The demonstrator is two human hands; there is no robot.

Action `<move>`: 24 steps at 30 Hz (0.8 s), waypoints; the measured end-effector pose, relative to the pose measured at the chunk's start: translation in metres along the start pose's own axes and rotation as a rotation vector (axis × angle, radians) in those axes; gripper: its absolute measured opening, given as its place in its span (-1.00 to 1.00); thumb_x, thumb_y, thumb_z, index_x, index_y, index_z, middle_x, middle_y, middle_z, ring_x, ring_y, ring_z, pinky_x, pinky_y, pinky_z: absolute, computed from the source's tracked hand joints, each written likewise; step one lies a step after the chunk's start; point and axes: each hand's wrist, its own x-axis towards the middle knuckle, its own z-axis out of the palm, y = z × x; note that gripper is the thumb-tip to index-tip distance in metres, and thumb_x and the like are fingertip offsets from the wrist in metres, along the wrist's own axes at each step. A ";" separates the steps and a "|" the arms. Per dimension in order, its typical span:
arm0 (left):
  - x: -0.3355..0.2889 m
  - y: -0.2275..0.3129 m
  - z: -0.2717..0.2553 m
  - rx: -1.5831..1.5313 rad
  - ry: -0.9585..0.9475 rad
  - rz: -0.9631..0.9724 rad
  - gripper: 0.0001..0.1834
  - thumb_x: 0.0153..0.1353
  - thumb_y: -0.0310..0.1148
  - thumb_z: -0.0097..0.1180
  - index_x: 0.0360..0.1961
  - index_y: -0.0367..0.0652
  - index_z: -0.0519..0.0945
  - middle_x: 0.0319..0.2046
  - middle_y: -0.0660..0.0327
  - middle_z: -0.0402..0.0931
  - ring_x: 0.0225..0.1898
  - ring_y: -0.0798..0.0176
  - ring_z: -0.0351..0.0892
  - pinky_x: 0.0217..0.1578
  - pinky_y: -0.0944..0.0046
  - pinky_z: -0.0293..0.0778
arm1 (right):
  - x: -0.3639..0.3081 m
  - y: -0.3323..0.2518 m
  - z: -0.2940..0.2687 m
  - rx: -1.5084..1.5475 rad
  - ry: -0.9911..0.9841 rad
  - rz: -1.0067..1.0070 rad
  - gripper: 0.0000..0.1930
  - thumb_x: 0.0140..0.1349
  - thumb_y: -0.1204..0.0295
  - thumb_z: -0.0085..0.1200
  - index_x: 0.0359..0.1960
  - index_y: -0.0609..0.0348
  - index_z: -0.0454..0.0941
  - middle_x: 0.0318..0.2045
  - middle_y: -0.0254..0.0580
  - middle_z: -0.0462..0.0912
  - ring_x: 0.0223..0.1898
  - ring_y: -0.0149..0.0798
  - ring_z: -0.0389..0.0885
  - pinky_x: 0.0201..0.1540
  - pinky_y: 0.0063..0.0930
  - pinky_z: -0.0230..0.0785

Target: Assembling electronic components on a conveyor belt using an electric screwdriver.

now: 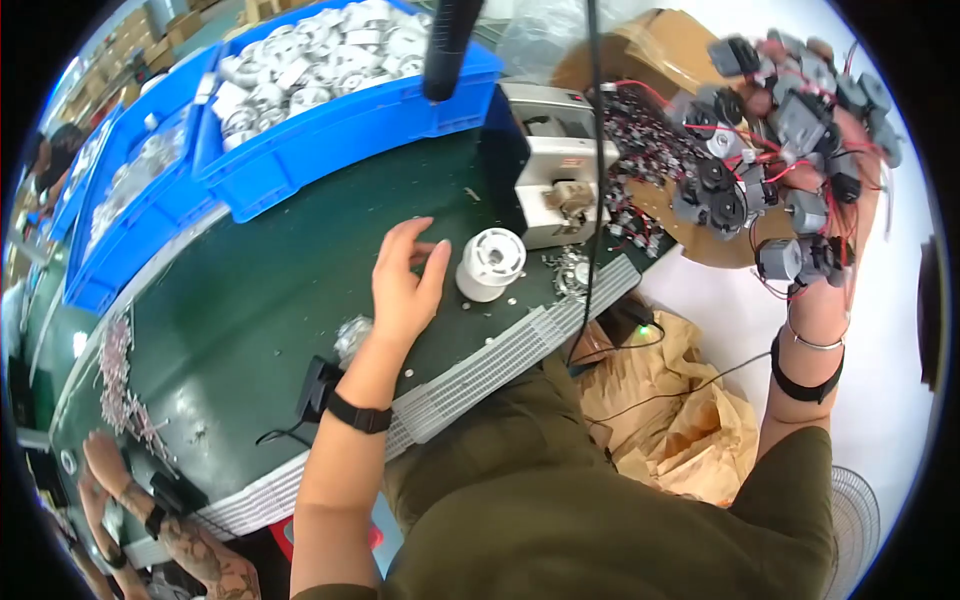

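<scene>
My left hand point(405, 278) is over the green table, its fingers curved and apart with nothing between them. Just right of it stands a white round plastic housing point(492, 265), upright, with slots in its top; a small gap separates the two. Raised at the far right, my right hand point(852, 135) grips a big bunch of small motors point(800, 125) with red and black wires. The motors hide most of that hand's fingers. Beneath the bunch, more wired motors point(645, 140) lie heaped in an open cardboard box point(690, 235).
Blue bins point(350, 125) of white plastic parts line the back. A metal-cased machine point(560, 150) stands behind the housing, near loose screws point(568, 270). A black cable point(595, 180) hangs in front. Brown paper point(690, 410) lies below right. Another person's tattooed arm point(195, 545) rests at lower left.
</scene>
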 end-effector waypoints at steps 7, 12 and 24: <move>0.020 -0.030 -0.046 -0.872 0.458 -0.581 -0.58 0.28 -0.04 -0.11 -0.06 -0.16 0.41 -0.15 0.18 0.45 -0.21 0.25 0.45 -0.20 0.23 0.37 | 0.001 0.103 0.151 0.120 -0.124 0.160 -0.71 0.10 0.34 0.05 -0.14 0.13 0.46 -0.30 -0.28 0.58 -0.35 -0.41 0.55 -0.39 -0.51 0.47; 0.032 -0.021 -0.067 -0.899 0.670 -0.599 -0.42 0.27 0.10 -0.20 0.04 -0.20 0.35 -0.05 0.14 0.39 -0.06 0.16 0.37 -0.06 0.15 0.27 | 0.020 0.219 0.191 0.279 -0.162 0.399 -0.57 -0.08 0.72 0.16 -0.11 0.20 0.43 -0.28 -0.23 0.55 -0.31 -0.35 0.56 -0.19 -0.49 0.45; 0.037 -0.022 -0.071 -0.381 0.585 -0.667 -0.66 0.21 -0.29 0.01 -0.03 -0.21 0.44 -0.19 0.22 0.49 -0.24 0.30 0.46 -0.17 0.27 0.34 | 0.054 0.252 0.141 -1.034 -0.674 0.052 -0.55 0.05 0.38 0.13 0.03 0.14 0.40 -0.17 0.02 0.58 -0.32 -0.12 0.59 -0.18 -0.31 0.44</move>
